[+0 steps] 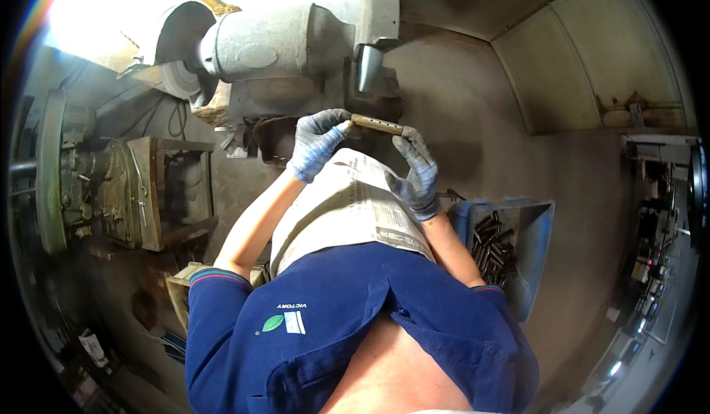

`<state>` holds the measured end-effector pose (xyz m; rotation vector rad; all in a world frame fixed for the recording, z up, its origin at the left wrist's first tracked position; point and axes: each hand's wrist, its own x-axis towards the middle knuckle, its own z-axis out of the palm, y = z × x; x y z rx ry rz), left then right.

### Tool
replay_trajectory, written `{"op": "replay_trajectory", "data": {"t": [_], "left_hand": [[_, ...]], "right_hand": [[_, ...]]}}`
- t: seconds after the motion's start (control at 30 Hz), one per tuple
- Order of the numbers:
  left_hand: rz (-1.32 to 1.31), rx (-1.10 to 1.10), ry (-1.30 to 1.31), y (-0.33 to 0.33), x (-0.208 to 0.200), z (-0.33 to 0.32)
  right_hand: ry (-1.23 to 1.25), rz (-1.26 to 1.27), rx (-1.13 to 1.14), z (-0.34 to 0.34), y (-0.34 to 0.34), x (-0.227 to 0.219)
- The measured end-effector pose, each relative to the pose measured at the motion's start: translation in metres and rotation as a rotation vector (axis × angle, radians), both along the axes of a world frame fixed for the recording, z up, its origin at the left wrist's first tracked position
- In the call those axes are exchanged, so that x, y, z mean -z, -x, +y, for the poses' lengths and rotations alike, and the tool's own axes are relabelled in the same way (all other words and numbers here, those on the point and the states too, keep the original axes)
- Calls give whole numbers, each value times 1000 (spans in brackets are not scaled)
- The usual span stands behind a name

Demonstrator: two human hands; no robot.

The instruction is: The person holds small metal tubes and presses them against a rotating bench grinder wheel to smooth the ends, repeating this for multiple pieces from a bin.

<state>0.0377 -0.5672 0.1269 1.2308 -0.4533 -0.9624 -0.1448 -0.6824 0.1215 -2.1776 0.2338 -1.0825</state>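
A short brownish metal bar with a row of small dark holes [377,124] is held up level in front of me, between my two gloved hands. My left hand [319,142], in a grey and blue work glove, pinches its left end between thumb and fingers. At the bar's right end are the curled fingers of my right hand [416,174], gloved alike; its thumb sits lower, apart from the bar. Beyond the hands stands a grey bench grinder [262,43] with a pale wheel [179,79] at its left end. A light printed cloth or sack [347,211] covers my lap.
To my right a blue bin [534,248] holds many dark metal pieces [492,250]. An old green machine [111,192] with a metal frame stands at the left. Under the grinder hangs a dark, open-topped holder [275,139]. A pale crate [180,293] is by my left elbow.
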Motion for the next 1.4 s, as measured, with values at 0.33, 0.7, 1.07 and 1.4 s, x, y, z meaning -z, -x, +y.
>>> {"op": "replay_trajectory", "data": {"t": [0.33,0.7,1.07,1.4], "left_hand": [[-112,182,181,39,-15,-33],[-61,330,-104,14,54,-7],[-42,149,-391,-21,59,42],[-292,-252,-448,-37,102,185]], "right_hand": [[53,-107,97,-4,50,-28],[-175,307,927,27,242,6],[-161,278,850,-30,207,24],[-789,270,-179,28,17,103]]}}
